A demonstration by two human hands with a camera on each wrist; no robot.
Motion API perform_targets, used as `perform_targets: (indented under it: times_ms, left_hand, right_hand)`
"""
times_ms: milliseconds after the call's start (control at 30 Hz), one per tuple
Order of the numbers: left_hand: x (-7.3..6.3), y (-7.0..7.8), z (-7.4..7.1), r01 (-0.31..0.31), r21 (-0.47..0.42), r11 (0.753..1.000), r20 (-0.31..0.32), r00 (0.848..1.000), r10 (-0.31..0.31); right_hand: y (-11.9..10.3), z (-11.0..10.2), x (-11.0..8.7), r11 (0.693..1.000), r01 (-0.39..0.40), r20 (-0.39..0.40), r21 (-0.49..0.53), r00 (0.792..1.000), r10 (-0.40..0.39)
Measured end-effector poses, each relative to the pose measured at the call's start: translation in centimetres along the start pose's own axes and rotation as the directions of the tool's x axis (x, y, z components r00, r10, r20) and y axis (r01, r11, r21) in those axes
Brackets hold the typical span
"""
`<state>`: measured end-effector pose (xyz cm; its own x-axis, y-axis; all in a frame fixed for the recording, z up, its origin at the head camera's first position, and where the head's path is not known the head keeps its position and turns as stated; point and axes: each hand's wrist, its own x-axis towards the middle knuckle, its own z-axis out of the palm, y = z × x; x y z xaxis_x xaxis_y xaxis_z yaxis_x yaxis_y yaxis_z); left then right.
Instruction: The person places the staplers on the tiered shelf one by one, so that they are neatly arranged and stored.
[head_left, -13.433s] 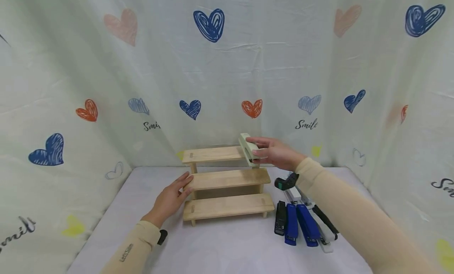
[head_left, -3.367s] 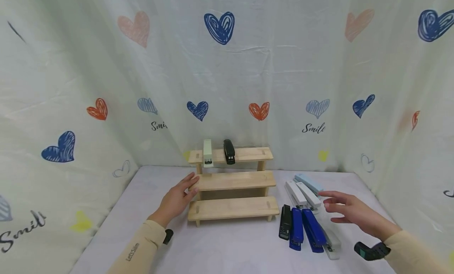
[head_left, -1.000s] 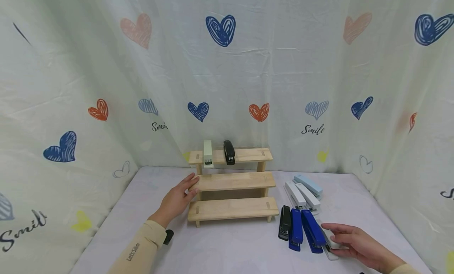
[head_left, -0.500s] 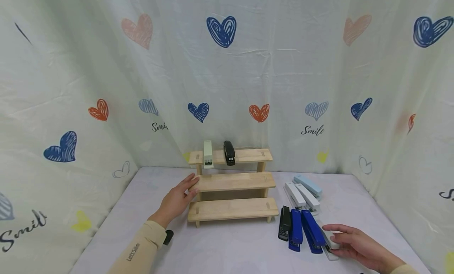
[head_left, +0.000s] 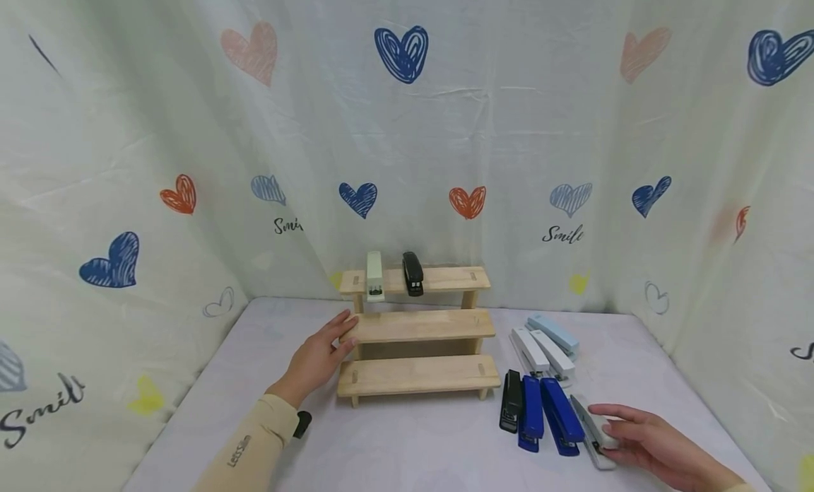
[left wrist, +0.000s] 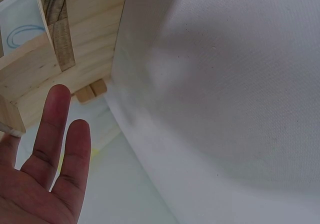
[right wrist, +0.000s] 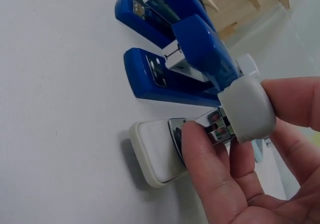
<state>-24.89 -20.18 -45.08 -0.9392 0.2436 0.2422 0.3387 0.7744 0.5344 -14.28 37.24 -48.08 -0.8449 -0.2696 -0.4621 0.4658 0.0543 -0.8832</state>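
Observation:
My right hand [head_left: 661,442] pinches a light grey stapler [head_left: 593,427] at the right of the table. In the right wrist view its thumb and fingers hold the front of the stapler's arm, and its base [right wrist: 157,151] is close over the tabletop. My left hand [head_left: 318,358] rests against the left end of the three-tier wooden rack [head_left: 416,374], at its middle shelf, with fingers extended. The left wrist view has two straight fingers [left wrist: 78,154] beside the wood. On the rack's top shelf a pale green stapler [head_left: 374,274] and a black stapler [head_left: 413,274] stand side by side.
Left of the grey stapler lie two blue staplers [head_left: 562,411] and another black stapler [head_left: 510,401]. Behind them are two white staplers [head_left: 529,349] and a light blue stapler [head_left: 553,331]. A curtain [head_left: 509,138] printed with hearts closes off the back and sides.
Earlier the right hand held the pale green stapler at the rack's top right; it now stands at top left beside a black one. The grey stapler has just shifted slightly right. Left hand stays.

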Motion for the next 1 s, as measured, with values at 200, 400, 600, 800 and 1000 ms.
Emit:
perform_targets:
  times_ms: [200, 400, 600, 800, 1000]
  left_hand:
    - [0.0, -0.1, 0.0, -0.003, 0.004, 1.0, -0.001, 1.0, 0.003]
    - [-0.1, 0.0, -0.1, -0.003, -0.004, 1.0, 0.005, 1.0, 0.003]
    - [-0.1, 0.1, -0.2, -0.009, 0.002, 1.0, 0.004, 1.0, 0.009]
    - [0.0, 0.0, -0.1, -0.003, -0.001, 1.0, 0.001, 1.0, 0.003]
    - [0.0, 0.0, 0.0, 0.0, -0.009, 1.0, 0.001, 1.0, 0.0]
  right_hand:
    - [-0.5, -1.4, -1.2, 0.999, 0.035, 0.014, 0.005, 0.999, -0.035]
    - [-1.9, -2.3, -1.9, 0.997, 0.058, -0.018, -0.053, 0.998, -0.059]
    - [-5.6, -2.0, -1.7, 0.976, 0.126, -0.049, -0.177, 0.989, -0.136]
    - [-11.1, 0.8, 0.1, 0.93, 0.221, -0.032, -0.295, 0.97, -0.24]
    - [-16.5, 4.7, 3.3, 0.914, 0.287, 0.013, -0.285, 0.955, -0.296]
